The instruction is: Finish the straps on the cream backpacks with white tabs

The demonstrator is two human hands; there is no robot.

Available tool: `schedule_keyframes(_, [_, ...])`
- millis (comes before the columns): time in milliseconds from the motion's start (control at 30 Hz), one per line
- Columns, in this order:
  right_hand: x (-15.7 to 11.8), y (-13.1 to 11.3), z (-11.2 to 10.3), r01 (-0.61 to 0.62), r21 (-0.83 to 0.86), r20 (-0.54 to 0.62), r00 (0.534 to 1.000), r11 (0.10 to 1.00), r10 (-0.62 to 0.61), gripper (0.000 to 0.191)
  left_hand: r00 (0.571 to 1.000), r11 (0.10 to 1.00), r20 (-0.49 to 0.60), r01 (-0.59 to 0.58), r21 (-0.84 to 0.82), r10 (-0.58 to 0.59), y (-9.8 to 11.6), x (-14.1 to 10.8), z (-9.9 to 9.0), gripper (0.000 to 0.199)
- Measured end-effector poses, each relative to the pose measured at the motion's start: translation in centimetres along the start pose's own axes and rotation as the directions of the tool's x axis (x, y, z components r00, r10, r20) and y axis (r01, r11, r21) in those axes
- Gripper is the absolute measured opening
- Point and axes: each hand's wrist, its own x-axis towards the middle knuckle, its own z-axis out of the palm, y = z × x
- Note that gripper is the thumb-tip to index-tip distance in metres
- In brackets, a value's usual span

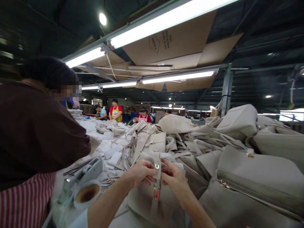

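Note:
Both hands meet at a beige strap tab (157, 172) with a gold-coloured clasp, in front of a beige handbag (142, 201). My left hand (142, 172) pinches the tab from the left, its thumb near the clasp. From the right, my right hand (174, 175) grips the tab's other edge between thumb and fingers. Lower down, a shiny metal fitting (156, 193) sits on the strap against the bag's front. White tissue-like material shows behind the fingers.
Beige bags (261, 177) heap up on the right and ahead. A bowl of brown stuff (87, 193) stands left of my forearm, beside a grey-green device (91, 171). A co-worker in a dark top (40, 126) is close on the left. Several people work farther back. Tube lights (161, 25) hang overhead.

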Motion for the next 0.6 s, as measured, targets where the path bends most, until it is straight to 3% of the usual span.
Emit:
schedule_keyframes(100, [0.6,0.9,-0.2,0.03,-0.02,0.084,0.996,0.999,-0.028,0.056,0.999,0.994,0.045,0.003,0.105,-0.008,0.1,0.4,-0.1,0.015])
schedule_keyframes(267, [1.2,1.7,-0.9,0.013,-0.015,0.13,0.991,1.0,-0.011,0.063,0.987,0.998,0.158,0.034,0.048,-0.041,-0.5,1.4,-0.2,0.016])
schedule_keyframes(400, [0.6,1.6,-0.9,-0.116,0.08,0.107,0.989,0.99,0.107,0.059,0.996,0.995,0.087,-0.011,0.104,0.002,-1.1,1.5,0.4,0.017])
schedule_keyframes(500, [0.0,1.2,-0.5,-0.202,0.215,0.093,0.978,0.955,0.185,0.048,0.97,0.94,-0.079,-0.202,0.275,0.232,-1.3,0.9,1.2,0.015])
schedule_keyframes(600, [-0.4,0.8,-0.2,-0.207,0.327,0.112,0.977,0.922,0.18,0.033,0.862,0.81,-0.181,-0.346,0.474,0.474,-1.4,0.1,1.8,0.011])
